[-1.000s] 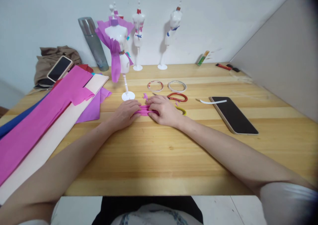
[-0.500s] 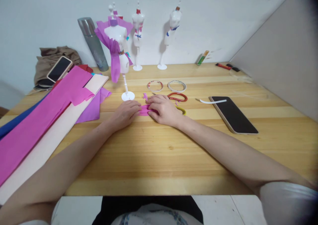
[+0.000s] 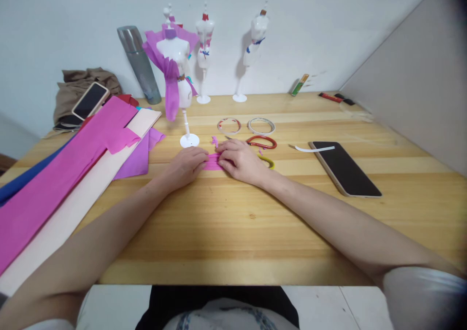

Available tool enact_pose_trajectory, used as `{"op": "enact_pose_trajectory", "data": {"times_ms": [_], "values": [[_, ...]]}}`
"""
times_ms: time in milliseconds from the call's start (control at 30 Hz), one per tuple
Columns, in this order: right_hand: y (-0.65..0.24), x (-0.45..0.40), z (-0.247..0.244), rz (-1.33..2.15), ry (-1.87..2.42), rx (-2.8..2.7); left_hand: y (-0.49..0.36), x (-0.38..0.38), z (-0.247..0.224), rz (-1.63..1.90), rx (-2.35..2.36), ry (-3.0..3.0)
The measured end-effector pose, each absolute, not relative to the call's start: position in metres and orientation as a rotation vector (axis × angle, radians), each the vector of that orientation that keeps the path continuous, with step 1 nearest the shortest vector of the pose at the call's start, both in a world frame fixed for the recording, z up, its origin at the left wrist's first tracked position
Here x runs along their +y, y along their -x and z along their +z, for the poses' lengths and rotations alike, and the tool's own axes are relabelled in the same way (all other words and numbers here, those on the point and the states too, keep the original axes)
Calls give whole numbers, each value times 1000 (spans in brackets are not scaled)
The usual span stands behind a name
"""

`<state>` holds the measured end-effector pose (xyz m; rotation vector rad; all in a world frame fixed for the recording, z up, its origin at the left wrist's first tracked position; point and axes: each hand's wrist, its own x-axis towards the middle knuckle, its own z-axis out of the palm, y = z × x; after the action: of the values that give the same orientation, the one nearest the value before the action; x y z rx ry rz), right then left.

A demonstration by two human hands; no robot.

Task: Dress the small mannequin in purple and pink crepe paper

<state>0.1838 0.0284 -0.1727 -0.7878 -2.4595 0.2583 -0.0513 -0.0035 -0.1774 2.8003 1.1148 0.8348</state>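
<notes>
A small piece of bright pink pleated crepe paper (image 3: 213,162) lies on the wooden table between my hands. My left hand (image 3: 188,165) grips its left end, fingers pressed together. On its right end, my right hand (image 3: 240,160) pinches the folds with bent fingers, which hide part of the piece. Just behind my right hand are red-handled scissors (image 3: 263,142), with a yellow handle (image 3: 268,162) partly covered by that hand. Pink scraps (image 3: 214,141) lie close by. A white mini mannequin (image 3: 177,53) draped in purple crepe paper stands behind my left hand.
Pink crepe paper (image 3: 73,174) and a cream sheet (image 3: 69,228) stretch along the left. Two tape rolls (image 3: 261,126) lie behind the scissors. A phone (image 3: 348,172) with a white strip across it is on the right. More mannequins (image 3: 205,43) and a flask (image 3: 140,67) stand by the wall.
The whole view has shifted slightly, with things appearing a little farther right. My right fingers have moved slightly on the pink paper; both hands keep hold of it.
</notes>
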Motion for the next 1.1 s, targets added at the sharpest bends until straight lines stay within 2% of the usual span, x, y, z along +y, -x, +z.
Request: {"op": "enact_pose_trajectory", "data": {"times_ms": [767,1100], "values": [[-180,28,-173,228,902,-2426,51,-5,-176,803,1208,-2701],[-181,27,-172,184,808,-2456,49,-4,-176,799,1263,-2673]]}}
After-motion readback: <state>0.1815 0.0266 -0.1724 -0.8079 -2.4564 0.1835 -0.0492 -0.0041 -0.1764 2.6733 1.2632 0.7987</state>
